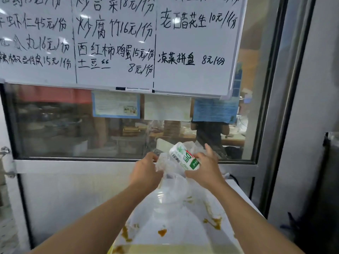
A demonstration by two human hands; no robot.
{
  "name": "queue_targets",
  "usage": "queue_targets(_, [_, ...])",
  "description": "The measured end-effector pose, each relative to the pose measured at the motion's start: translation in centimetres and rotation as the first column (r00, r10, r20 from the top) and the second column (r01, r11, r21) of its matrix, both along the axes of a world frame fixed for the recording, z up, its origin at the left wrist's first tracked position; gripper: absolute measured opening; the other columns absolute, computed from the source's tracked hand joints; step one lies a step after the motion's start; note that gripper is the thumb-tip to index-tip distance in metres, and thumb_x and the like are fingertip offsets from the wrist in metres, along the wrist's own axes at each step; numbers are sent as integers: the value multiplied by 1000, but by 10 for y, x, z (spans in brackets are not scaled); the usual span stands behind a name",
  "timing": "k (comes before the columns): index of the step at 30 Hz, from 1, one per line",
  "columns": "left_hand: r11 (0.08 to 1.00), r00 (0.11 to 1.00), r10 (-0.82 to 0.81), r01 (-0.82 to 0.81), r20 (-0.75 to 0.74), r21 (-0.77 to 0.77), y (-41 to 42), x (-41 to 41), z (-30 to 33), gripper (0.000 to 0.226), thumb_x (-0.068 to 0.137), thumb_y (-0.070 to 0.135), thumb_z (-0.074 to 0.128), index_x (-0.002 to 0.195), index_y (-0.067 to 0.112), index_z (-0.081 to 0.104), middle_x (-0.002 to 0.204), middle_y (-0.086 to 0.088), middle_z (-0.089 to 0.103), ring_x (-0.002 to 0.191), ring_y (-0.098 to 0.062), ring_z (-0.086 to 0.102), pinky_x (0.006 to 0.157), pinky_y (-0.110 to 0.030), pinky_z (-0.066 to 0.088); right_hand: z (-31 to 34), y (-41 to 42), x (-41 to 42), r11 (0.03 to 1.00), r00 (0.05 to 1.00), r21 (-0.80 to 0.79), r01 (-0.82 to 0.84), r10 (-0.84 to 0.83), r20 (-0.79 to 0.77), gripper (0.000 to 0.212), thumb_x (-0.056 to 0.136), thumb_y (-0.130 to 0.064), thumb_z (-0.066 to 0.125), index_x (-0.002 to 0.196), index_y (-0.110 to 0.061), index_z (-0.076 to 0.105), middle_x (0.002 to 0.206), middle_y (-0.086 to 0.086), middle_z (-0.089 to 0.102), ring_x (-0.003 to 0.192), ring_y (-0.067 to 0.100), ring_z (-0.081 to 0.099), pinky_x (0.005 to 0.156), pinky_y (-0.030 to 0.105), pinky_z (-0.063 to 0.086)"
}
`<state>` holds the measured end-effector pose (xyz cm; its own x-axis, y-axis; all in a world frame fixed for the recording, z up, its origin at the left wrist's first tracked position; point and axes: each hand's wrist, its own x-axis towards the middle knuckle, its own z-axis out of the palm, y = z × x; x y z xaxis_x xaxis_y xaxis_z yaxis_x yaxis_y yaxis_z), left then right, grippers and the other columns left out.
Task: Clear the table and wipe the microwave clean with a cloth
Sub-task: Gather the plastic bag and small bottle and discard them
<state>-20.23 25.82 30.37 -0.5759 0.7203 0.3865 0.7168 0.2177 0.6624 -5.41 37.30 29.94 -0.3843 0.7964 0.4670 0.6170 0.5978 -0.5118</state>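
The left hand point(146, 168) is gripping the mouth of a clear plastic bag point(171, 187) to keep it open above the stained tabletop point(198, 233), while the right hand point(205, 168) is holding a tilted white-green carton point(184, 155) over it, probably for dropping inside.
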Motion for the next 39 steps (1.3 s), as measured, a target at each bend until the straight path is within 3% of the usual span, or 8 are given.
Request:
queue_targets(4, [1000, 999, 24, -25, -35, -18, 12, -10, -6, 28, 79, 19, 65, 104, 23, 53, 88, 1, 62, 82, -20, 58, 68, -29, 46, 5, 18, -14, 1000, 998, 27, -3, 2, 70, 56, 63, -39, 78, 116, -27, 59, 158, 2, 6, 143, 25, 4, 114, 42, 13])
queue_targets(7, [998, 998, 41, -43, -48, -46, 16, -15, -10, 28, 80, 23, 64, 106, 24, 53, 94, 0, 64, 86, -21, 59, 71, -31, 49, 2, 27, -18, 999, 995, 38, 20, -24, 100, 59, 64, -39, 77, 118, -25, 58, 148, 2, 29, 136, 23, 19, 110, 40, 21])
queue_targets(11, [997, 997, 48, -51, -57, -60, 16, -18, -14, 32, 80, 24, 65, 110, 25, 52, 97, -1, 64, 88, -22, 59, 73, -32, 51, -3, 30, -16, 999, 1000, 45, 9, -9, -11, 49, 67, -28, 77, 110, -15, 58, 121, 0, 46, 111, 17, 37, 89, 28, 35])
queue_targets(19, [999, 998, 38, -39, -47, -1, 4, -9, -1, 35, 80, 21, 67, 112, 24, 52, 97, 4, 63, 81, -15, 59, 68, -29, 51, 19, 12, 1, 993, 996, 119, -13, 23, -89, 37, 69, -16, 78, 100, -13, 58, 103, -1, 48, 82, 10, 45, 56, 12, 29])
queue_targets(22, [999, 999, 25, -23, -40, 44, -4, -3, 10, 34, 81, 23, 67, 111, 25, 52, 88, 9, 57, 73, -9, 55, 61, -23, 46, 37, -1, 11, 986, 995, 164, -8, 24, -97, 36, 69, -14, 78, 98, -12, 58, 102, 0, 48, 82, 11, 46, 57, 16, 30])
queue_targets(26, [999, 999, 12, -10, -50, 54, -22, 4, 24, 35, 82, 23, 66, 113, 26, 49, 97, 3, 61, 80, -15, 59, 68, -28, 52, 60, -26, 29, 980, 995, 197, 21, -2, -95, 36, 69, -14, 78, 100, -11, 59, 104, 3, 50, 83, 13, 47, 62, 21, 33])
queue_targets(34, [993, 996, -61, 67, -59, 98, -79, 31, 42, 33, 80, 24, 68, 108, 27, 50, 86, 6, 59, 74, -10, 56, 67, -29, 51, 80, -111, 70, 961, 994, 265, 83, -60, -95, 37, 67, -14, 78, 100, -11, 61, 104, 2, 51, 82, 11, 46, 60, 20, 31])
queue_targets(39, [979, 986, -162, 165, -36, 122, -133, 49, 47, 32, 80, 22, 68, 108, 24, 53, 87, 2, 62, 70, -9, 56, 56, -24, 43, 80, -183, 97, 953, 992, 276, 122, -107, -68, 47, 67, -16, 79, 111, -13, 60, 104, -3, 50, 86, 10, 48, 63, 19, 35])
